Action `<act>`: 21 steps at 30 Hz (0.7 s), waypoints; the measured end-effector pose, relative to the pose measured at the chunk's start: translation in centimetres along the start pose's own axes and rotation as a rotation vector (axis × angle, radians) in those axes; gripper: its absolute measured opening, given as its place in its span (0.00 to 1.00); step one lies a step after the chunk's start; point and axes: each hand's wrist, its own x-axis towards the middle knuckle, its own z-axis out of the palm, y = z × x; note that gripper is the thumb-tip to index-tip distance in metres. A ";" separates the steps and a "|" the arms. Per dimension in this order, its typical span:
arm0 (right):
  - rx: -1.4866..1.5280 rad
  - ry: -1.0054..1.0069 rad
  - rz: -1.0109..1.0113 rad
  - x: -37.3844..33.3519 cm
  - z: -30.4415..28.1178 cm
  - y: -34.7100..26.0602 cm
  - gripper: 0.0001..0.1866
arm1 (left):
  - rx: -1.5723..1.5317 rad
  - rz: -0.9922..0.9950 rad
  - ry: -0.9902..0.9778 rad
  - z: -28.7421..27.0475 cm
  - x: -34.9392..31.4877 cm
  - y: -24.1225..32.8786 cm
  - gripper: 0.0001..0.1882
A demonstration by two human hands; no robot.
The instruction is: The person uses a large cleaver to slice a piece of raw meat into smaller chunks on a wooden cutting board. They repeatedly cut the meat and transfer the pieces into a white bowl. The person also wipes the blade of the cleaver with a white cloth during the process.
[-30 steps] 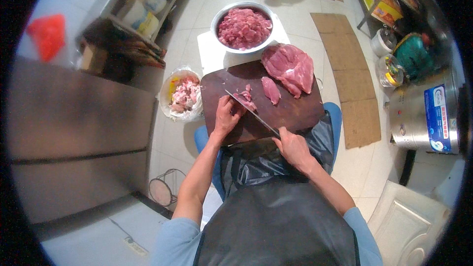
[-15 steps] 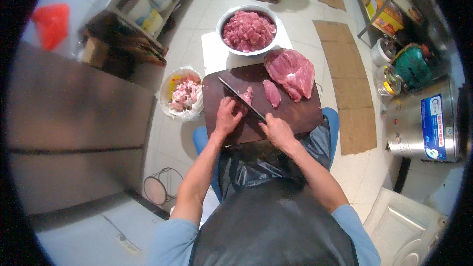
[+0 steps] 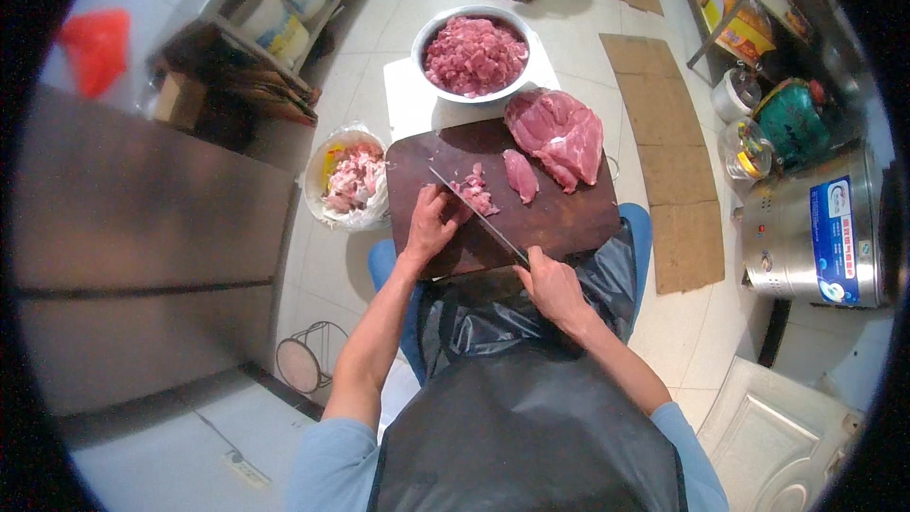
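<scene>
A dark brown cutting board [image 3: 578, 228] lies in front of me. My right hand [image 3: 553, 289] is wrapped round the handle of a knife [image 3: 485, 222], whose blade slants up and left across the board. Close to the blade's left side, my left hand [image 3: 431, 226] has its fingers curled down on a piece of meat, mostly hidden beneath them. Small cut meat pieces [image 3: 477, 192] lie just right of the blade. Farther right are a longer strip of meat [image 3: 519, 176] and a large chunk of raw meat [image 3: 559, 137] at the board's far right corner.
Beyond the board, a metal bowl [image 3: 418, 71] full of cut meat stands on a white surface [image 3: 403, 100]. To the left is a lined bucket [image 3: 318, 192] of pale trimmings. Flattened cardboard [image 3: 673, 161] covers floor at the right, near a steel appliance [image 3: 782, 242]. A wire stand [image 3: 327, 351] sits lower left.
The knife has come down and toward me, its blade seen more edge-on. More cut pieces lie beside it. My right hand has shifted nearer and slightly right; the left hand stays about in place.
</scene>
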 end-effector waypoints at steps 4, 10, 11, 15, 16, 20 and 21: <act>0.040 0.013 0.032 -0.6 -0.5 -0.3 0.18 | -0.025 -0.021 -0.005 0.1 0.0 -0.1 0.19; 0.088 0.027 0.108 -0.4 -0.1 -0.1 0.17 | -0.041 0.021 0.038 0.0 0.2 0.4 0.13; 0.100 0.022 0.106 -0.3 -0.3 -0.2 0.17 | -0.046 0.025 0.047 -0.1 0.2 0.6 0.12; 0.192 0.081 0.156 -0.1 0.5 0.1 0.16 | -0.052 0.014 0.063 -0.1 0.1 0.5 0.10; 0.214 0.122 0.178 -0.1 0.6 0.2 0.16 | -0.058 0.007 0.057 -0.1 0.2 0.5 0.09; 0.281 0.153 0.221 0.2 -0.2 0.8 0.16 | -0.079 0.001 0.068 0.2 0.2 0.6 0.09; 0.291 0.128 0.222 0.2 -0.7 0.9 0.16 | -0.063 0.008 0.068 0.2 0.2 0.6 0.09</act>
